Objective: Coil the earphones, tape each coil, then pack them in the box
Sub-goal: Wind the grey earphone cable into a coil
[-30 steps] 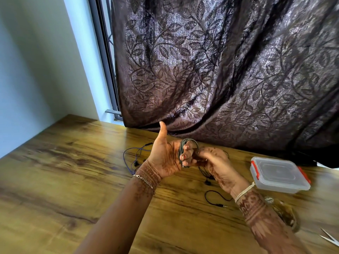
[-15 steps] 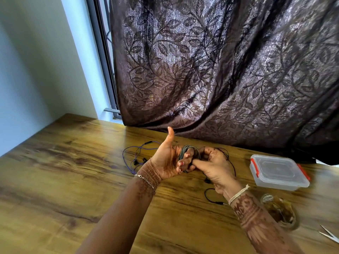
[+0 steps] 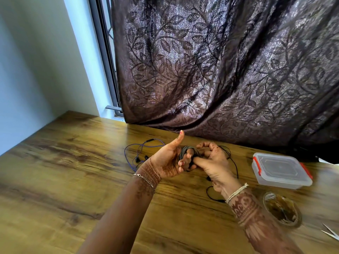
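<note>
Largely hidden, earphone coil (image 3: pixel 189 150) sits gripped between left hand (image 3: pixel 165 162) and right hand (image 3: pixel 215 163).

Brown henna patterns (image 3: pixel 244 206) were drawn over the forearms, the left hand (image 3: pixel 165 163) and the right hand (image 3: pixel 215 163). A silver chain bracelet (image 3: pixel 145 179) was worn at the left wrist, pale thread bands (image 3: pixel 236 192) at the right.

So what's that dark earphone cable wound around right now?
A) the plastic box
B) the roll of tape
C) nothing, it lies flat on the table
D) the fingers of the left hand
D: the dark coil loops round the fingers of the left hand, and the right hand pinches it; the box sits apart, lid on.
</note>
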